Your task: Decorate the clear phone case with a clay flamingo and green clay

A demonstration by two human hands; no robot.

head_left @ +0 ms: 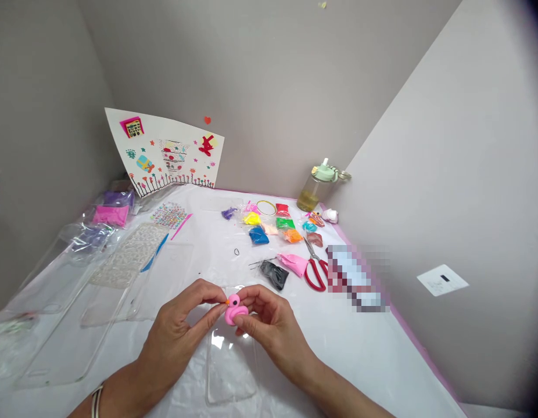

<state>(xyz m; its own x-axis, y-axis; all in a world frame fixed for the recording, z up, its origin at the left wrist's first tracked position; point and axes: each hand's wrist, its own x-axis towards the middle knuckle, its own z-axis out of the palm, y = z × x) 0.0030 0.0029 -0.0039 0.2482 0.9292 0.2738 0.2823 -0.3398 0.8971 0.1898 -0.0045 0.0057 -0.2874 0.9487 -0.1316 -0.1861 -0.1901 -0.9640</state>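
A small pink clay duck with a dark eye and an orange beak is held up between both hands. My right hand is closed around its body, thumb in front and fingers behind. The thumb and forefinger of my left hand pinch at the orange beak. Below the duck a clear phone case lies on the table. Just beyond the hands are a black clay packet and a pink clay packet.
Red-handled scissors lie at the right beside a blurred-out object. Several coloured clay packets and a bottle stand farther back. Clear sheets and cases cover the left side. A decorated card leans on the wall.
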